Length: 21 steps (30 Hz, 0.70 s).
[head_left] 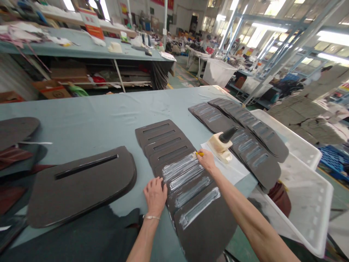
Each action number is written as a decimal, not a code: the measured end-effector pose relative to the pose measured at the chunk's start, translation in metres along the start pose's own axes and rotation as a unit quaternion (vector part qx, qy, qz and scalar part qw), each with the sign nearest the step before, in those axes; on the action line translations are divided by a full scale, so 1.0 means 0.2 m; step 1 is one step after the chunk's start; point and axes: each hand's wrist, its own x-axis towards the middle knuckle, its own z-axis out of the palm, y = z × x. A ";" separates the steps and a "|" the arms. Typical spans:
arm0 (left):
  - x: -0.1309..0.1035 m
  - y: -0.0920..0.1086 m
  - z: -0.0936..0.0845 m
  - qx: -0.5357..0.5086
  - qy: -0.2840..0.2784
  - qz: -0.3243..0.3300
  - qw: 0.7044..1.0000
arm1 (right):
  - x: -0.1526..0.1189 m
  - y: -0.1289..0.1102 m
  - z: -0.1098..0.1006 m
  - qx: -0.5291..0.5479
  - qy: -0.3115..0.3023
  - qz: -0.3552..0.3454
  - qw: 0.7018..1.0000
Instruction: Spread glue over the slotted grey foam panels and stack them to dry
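Note:
Dark grey slotted panels [212,225] overlap in a row on the blue-green table, white smears around the nearer slots. My right hand [206,160] is closed on a small yellow tool [200,154] at the right end of a smeared slot. Resting at the panels' left edge, my left hand [155,194] has its fingers apart and holds nothing. Just right of my right hand, a cream container with a black nozzle [220,143] stands on a white sheet [240,169].
More smeared panels [263,171] lie fanned out at the right. Single-slot panels [84,189] are stacked at the left, beside dark fabric [81,240]. White plastic bins [305,203] stand past the table's right edge. Another covered table [103,51] is behind.

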 end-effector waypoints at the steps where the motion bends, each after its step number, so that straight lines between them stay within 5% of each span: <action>1: 0.00 0.00 0.00 -0.001 0.000 -0.001 1.000 | -0.03 -0.06 0.02 0.023 0.006 -0.015 1.000; 5: 0.00 0.00 0.01 -0.006 -0.001 -0.003 1.000 | -0.22 -0.31 0.16 0.164 -0.073 -0.112 0.977; 7: -0.01 0.00 0.01 -0.010 -0.002 -0.005 1.000 | -0.26 -0.34 0.20 0.196 -0.114 -0.115 0.967; 14: 0.01 -0.01 -0.01 -0.066 -0.019 -0.039 0.997 | -0.10 -0.02 -0.01 0.073 0.017 0.028 0.997; 18: -0.02 -0.01 -0.06 -0.114 -0.017 -0.074 0.991 | -0.26 -0.23 0.02 0.145 -0.029 -0.054 0.987; 21: -0.10 0.02 -0.07 -0.093 -0.021 -0.005 0.995 | -0.42 -0.41 0.12 0.212 -0.104 -0.104 0.966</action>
